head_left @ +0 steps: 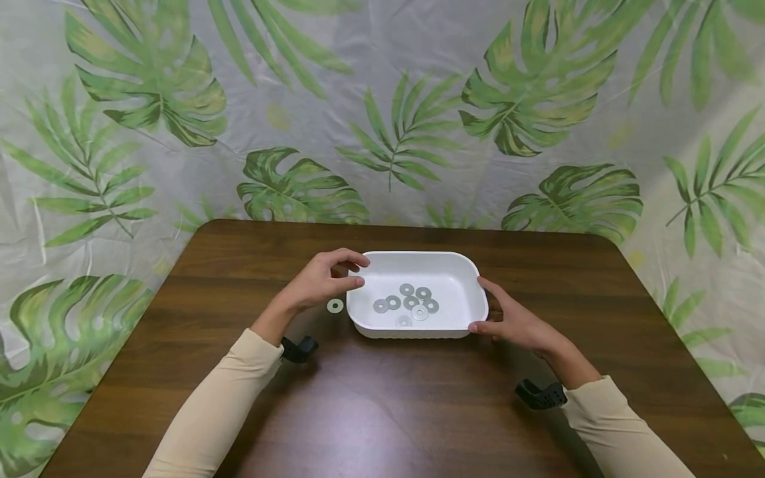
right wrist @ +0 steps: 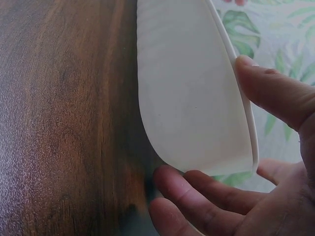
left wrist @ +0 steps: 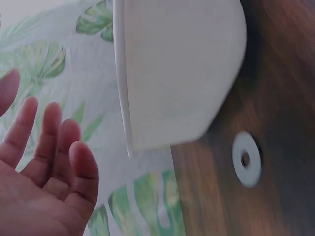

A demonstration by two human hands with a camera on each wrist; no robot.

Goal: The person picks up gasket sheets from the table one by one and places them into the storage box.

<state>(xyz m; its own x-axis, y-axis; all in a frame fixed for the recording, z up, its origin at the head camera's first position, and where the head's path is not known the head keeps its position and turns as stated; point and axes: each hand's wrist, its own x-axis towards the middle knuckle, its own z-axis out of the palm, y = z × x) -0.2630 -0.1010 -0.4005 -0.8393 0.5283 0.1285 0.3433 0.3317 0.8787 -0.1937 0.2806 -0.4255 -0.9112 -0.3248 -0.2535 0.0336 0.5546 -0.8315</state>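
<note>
With the right hand (head_left: 518, 323) gripping the tray (head_left: 460, 265) mid-table, keep it steady while the left hand (head_left: 323, 279), fingers relaxed and empty at the rim, drops to the stray washer (head_left: 335, 305) just beside it

White tray (head_left: 466, 279) w/ metal washers (head_left: 406, 302) inside; one washer (head_left: 335, 306) beside it.
</note>
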